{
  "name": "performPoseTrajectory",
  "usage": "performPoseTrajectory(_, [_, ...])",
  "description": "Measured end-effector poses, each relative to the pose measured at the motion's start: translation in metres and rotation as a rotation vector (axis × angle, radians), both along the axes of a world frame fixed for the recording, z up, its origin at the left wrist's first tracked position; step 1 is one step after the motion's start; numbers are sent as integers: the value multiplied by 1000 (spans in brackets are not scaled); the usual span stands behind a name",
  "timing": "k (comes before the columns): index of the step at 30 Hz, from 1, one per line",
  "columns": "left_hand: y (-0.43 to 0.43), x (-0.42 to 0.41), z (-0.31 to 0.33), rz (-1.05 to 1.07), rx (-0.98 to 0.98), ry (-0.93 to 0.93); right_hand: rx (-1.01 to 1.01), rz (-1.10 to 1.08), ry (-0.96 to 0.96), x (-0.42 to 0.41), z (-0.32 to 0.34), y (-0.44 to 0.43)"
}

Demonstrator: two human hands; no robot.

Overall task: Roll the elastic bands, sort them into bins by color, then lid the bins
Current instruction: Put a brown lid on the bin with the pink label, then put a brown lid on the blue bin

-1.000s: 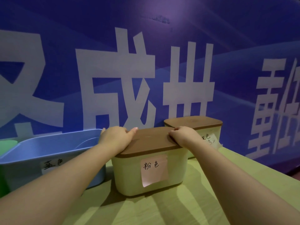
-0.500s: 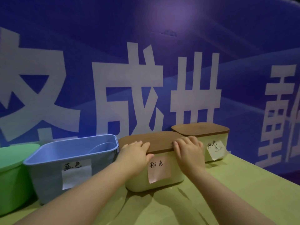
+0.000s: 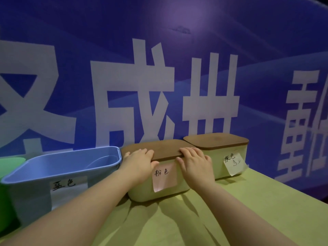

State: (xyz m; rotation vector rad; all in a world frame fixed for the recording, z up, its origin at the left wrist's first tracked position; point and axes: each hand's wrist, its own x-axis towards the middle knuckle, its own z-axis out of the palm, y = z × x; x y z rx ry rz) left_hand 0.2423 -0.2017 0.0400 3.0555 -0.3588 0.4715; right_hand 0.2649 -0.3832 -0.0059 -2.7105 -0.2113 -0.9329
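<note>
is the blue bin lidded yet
No, it is open: the blue bin has no lid on top, and its inside walls show.

Two bare forearms reach across a green table [image 3: 257, 210]. The left hand [image 3: 140, 162] and right hand [image 3: 195, 163] rest on the front edge of a brown lid [image 3: 159, 148] covering a cream bin [image 3: 168, 192] with a pink note [image 3: 164, 176]. An open blue bin [image 3: 32, 197] stands to its left and another lidded cream bin [image 3: 216, 167] to its right.
</note>
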Motion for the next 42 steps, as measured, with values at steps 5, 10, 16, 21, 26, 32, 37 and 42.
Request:
performPoseTrajectory(5, [4, 14, -4, -2, -1, -30, 39, 1, 3, 9, -3, 4])
performPoseTrajectory(10, [8, 23, -5, -14, -26, -66, 72, 11, 7, 17, -5, 9])
performPoseTrajectory(16, [9, 28, -8, -18, -46, -98, 87, 13, 22, 20, -5, 9])
performPoseTrajectory(21, [4, 19, -8, 15, -97, -84, 39, 19, 171, 16, 16, 5])
performPoseTrajectory(26, [-1, -37, -5, -14, -232, -244, 305, 71, -24, -24, 29, 29])
performPoseTrajectory(32, [67, -125, 20, 78, -136, -409, 325, 200, -17, -100, 43, 104])
performPoseTrajectory(37, [152, -195, 30, 264, -142, -416, 338, 367, -10, -163, 53, 179])
performPoseTrajectory(42, [219, -277, 26, 364, -183, -471, 368, 527, 29, -228, 50, 259])
